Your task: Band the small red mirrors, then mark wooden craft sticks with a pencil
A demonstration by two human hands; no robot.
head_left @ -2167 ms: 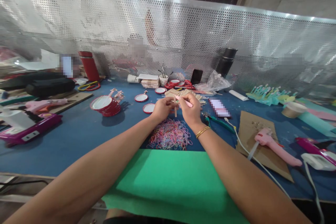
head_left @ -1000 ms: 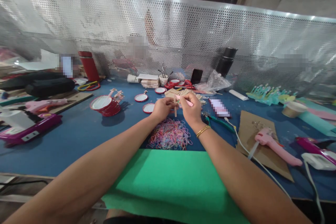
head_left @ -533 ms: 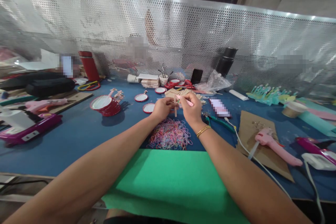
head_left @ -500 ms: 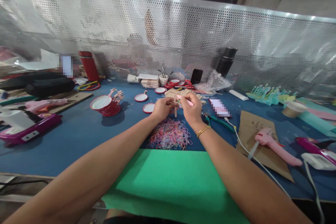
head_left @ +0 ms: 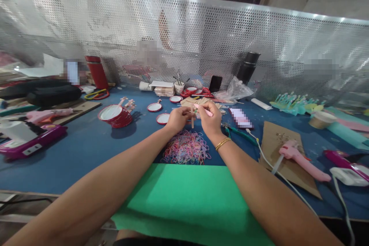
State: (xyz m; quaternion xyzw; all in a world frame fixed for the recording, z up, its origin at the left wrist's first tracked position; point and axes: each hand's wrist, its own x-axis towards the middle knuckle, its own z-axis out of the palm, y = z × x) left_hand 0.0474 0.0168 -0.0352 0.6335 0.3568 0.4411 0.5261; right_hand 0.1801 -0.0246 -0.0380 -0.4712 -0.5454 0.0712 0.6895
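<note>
My left hand (head_left: 180, 119) is closed, pinching a flat pale wooden stick (head_left: 192, 122) that stands nearly upright. My right hand (head_left: 211, 118) grips a pink pen-like tool (head_left: 207, 112), its tip end beside the top of the stick. Small details at the fingertips are too fine to make out. Below both hands lies a heap of colourful small rubber bands (head_left: 186, 148) on the blue table. Just behind the hands is a pile of pale wooden sticks (head_left: 187, 102), partly hidden. A green sheet (head_left: 187, 200) lies in front of me under my forearms.
To the left stands a stack of red-rimmed round pieces (head_left: 115, 116); more lie near a red flask (head_left: 97, 72). On the right are teal-handled pliers (head_left: 243, 135), a phone (head_left: 241, 118) and a pink glue gun (head_left: 304, 160) on cardboard (head_left: 271, 138). A perforated metal screen (head_left: 184, 34) borders the back.
Both hands hold almost the same position, with the stick and the pink tool still in them. The whole view has shifted very slightly.
</note>
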